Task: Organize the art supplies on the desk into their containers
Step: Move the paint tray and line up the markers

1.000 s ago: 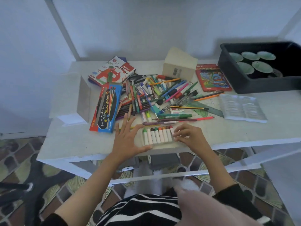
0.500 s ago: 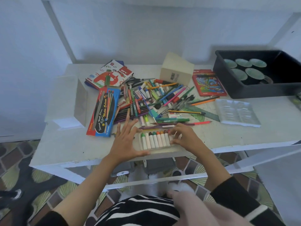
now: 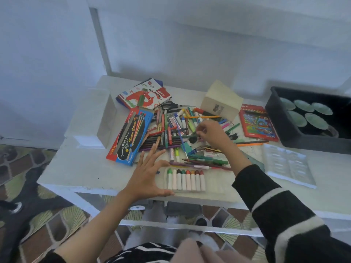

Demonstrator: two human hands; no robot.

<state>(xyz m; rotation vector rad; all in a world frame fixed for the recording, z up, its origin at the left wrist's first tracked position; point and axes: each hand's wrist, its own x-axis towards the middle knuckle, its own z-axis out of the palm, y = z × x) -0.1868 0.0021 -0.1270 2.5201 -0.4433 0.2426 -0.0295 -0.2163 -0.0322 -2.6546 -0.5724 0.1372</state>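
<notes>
Crayons, 8, sit in tray beside released left hand; right hand pinches 1 green pen.

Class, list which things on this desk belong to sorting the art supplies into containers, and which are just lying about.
Job: crayon tray, pen and pencil pile, oil pastels box, water colour box, red pencil box.
Lying about, seemingly: black crate, green discs inside it.
</notes>
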